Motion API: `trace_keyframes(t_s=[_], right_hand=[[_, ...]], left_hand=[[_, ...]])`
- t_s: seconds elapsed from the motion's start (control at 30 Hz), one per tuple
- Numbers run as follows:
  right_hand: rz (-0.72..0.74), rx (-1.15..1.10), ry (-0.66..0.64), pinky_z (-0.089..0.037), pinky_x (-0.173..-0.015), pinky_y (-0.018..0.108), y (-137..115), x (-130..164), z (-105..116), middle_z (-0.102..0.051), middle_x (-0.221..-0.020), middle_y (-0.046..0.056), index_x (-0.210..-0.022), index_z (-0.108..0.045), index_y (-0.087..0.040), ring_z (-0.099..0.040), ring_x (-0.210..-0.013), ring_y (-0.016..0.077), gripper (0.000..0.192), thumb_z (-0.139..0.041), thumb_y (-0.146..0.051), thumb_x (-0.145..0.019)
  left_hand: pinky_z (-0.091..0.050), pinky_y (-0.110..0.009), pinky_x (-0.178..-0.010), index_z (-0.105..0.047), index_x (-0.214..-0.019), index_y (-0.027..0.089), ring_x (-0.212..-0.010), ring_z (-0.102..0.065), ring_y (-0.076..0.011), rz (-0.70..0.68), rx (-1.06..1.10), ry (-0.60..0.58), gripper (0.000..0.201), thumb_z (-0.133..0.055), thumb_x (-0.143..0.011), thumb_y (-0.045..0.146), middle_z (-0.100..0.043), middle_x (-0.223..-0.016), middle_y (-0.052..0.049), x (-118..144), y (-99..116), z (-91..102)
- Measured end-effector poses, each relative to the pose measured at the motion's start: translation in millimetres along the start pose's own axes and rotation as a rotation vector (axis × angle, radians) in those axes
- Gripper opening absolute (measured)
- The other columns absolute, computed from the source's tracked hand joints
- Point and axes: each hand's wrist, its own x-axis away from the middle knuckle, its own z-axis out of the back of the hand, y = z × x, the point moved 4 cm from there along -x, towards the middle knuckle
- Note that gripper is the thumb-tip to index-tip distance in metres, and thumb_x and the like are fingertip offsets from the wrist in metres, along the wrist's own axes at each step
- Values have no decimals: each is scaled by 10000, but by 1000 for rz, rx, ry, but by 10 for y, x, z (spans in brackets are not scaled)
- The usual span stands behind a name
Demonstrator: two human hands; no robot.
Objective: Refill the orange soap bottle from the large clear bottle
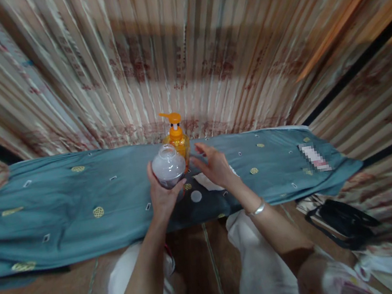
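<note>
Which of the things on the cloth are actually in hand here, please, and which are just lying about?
In hand:
- clear jar, held in the left hand
- orange pump bottle, right hand open beside it

Lying about:
- blue cloth
- black bag on the floor

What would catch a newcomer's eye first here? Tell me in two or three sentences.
First, the orange pump bottle standing at the middle back of the teal cloth, against the striped curtain. Just in front of it the left hand grips a round clear jar, lifted a little toward the camera. The right hand hovers open beside the bottle, a silver bangle on its wrist.
</note>
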Motion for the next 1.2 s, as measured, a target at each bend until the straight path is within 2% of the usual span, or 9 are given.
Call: trace_keyframes(t_s=[0.1, 0.27, 0.5, 0.7, 0.83, 0.93, 1.03, 1.13, 1.2], right_hand=[[27, -170, 77, -533, -1025, 425, -77, -359, 92, -700, -1311, 162, -1451, -491, -166, -687, -1168, 254, 594, -652, -363, -914], [65, -336, -17, -496, -1065, 392, -123, -762, -95, -651, -1404, 145, -1436, -495, -175, -633, -1281, 242, 635, -703, -393, -877], [120, -247, -52, -512, -980, 358, -192, -801, -165, -746, -1201, 103, -1263, -628, -136, -695, -1109, 249, 430, -646, -390, -916], [12, -219, 148, -531, -898, 383, -41, -743, 123, -761, -1070, 88, -1124, -666, -184, -699, -965, 260, 371, -674, -458, -876], [20, -254, 331, -531, -872, 388, 9, -574, 498, -754, -996, 51, -1020, -656, -222, -692, -925, 246, 377, -667, -561, -856], [24, -317, 397, -535, -859, 377, -51, -344, 782, -748, -957, 36, -984, -647, -228, -695, -897, 231, 382, -688, -577, -835], [14, -384, 367, -535, -843, 351, -149, -61, 949, -749, -949, 16, -982, -654, -239, -696, -888, 208, 339, -702, -545, -844], [-13, -530, 299, -538, -851, 331, -213, 207, 955, -748, -961, 3, -997, -657, -246, -704, -903, 194, 301, -719, -501, -849], [-35, -641, 249, -542, -854, 322, -226, 337, 893, -749, -975, 1, -1008, -656, -248, -705, -917, 189, 280, -713, -478, -859]], left_hand=[[-475, -505, -1107, -281, -1538, 203, -1351, -568, -363, 6, 3, -7, 1191, -919, -546, 369, -554, -1467, -208, 3, 2, 11], [-445, -504, -1129, -242, -1557, 194, -1366, -549, -362, 2, 31, -26, 1234, -925, -547, 384, -527, -1478, -228, 13, -29, 18], [-295, -554, -1220, -196, -1587, 185, -1525, -315, -396, -302, -93, 54, 1224, -889, -630, 507, -316, -1621, -260, 60, 122, 194], [-281, -586, -1216, -173, -1612, 217, -1502, -334, -396, -677, -240, 143, 1171, -860, -703, 488, -345, -1604, -231, 338, 655, 294], [-407, -511, -1158, -273, -1590, 213, -1406, -477, -338, -874, -175, -41, 904, -763, -840, 336, -498, -1493, -203, 672, 888, 28], [-414, -500, -1163, -191, -1615, 145, -1457, -425, -345, -863, -115, -141, 936, -721, -873, 356, -443, -1532, -253, 816, 858, -215], [-321, -575, -1210, -83, -1635, 175, -1542, -285, -382, -802, -101, -109, 1095, -779, -819, 399, -292, -1635, -271, 818, 752, -361], [-308, -594, -1212, -89, -1630, 209, -1548, -270, -409, -592, -35, -179, 1240, -872, -698, 443, -248, -1662, -265, 719, 630, -462], [-385, -567, -1176, -203, -1597, 185, -1477, -416, -400, -356, 88, -290, 1256, -921, -602, 456, -373, -1610, -258, 645, 559, -524]])
